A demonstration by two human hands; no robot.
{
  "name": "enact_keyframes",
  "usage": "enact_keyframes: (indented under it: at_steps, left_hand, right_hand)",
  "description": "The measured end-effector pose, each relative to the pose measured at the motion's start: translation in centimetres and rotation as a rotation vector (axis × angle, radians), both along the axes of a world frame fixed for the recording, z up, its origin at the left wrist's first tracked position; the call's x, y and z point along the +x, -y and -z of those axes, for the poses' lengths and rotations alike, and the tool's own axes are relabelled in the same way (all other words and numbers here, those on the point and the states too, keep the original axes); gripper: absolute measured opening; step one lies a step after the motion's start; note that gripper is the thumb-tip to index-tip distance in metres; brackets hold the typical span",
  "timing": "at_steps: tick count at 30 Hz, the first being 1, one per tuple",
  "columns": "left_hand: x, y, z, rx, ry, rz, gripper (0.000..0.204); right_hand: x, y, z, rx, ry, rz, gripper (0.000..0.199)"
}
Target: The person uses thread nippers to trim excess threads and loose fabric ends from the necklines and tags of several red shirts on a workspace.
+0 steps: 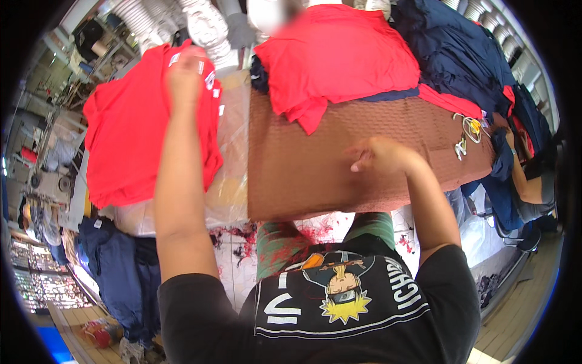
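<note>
Red garment pile (130, 121), left on counter (233, 133); long axis near-to-far, labels (216, 93) far right.
Left hand (187, 74) at far end, blurred, can't tell grip; right hand (383, 156) loosely open above brown cloth (297, 164).

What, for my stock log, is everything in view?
Left garment pile: one, red, table
Middle garment pile: one, red, table
Right garment pile: one, navy, far right
Tablecloth: one, brown, middle and right
Cord bundle: one, white and yellow, tablecloth
Ribbed stacks: several, white, top edge
Loose garments: uncounted, navy, lower left
Thread scraps: many, red and dark, floor
Worker's arm: one, bare, right
T-shirt: one, black, worn
Legwear: one, green, worn
Left hand: one, bare, over left pile
Right hand: one, bare, over tablecloth
</note>
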State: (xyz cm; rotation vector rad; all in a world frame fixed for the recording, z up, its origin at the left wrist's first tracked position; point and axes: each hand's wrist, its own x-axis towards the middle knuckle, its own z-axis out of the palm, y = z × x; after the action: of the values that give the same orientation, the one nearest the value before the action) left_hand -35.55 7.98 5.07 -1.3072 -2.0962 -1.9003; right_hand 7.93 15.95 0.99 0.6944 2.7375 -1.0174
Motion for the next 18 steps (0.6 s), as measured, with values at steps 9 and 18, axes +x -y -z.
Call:
enact_keyframes:
  at_steps: [9,18]
  left_hand:
    - [-0.7,-14.9,13.7,-0.418,0.792,0.163,0.063]
    - [15.7,-9.6,-3.8,0.361,0.106,0.467,0.019]
  right_hand:
    - [9.2,-2.9,2.5,-0.068,-0.280,0.166,0.039]
    - [18.2,-13.5,6.8,0.292,-0.599,0.902,0.029]
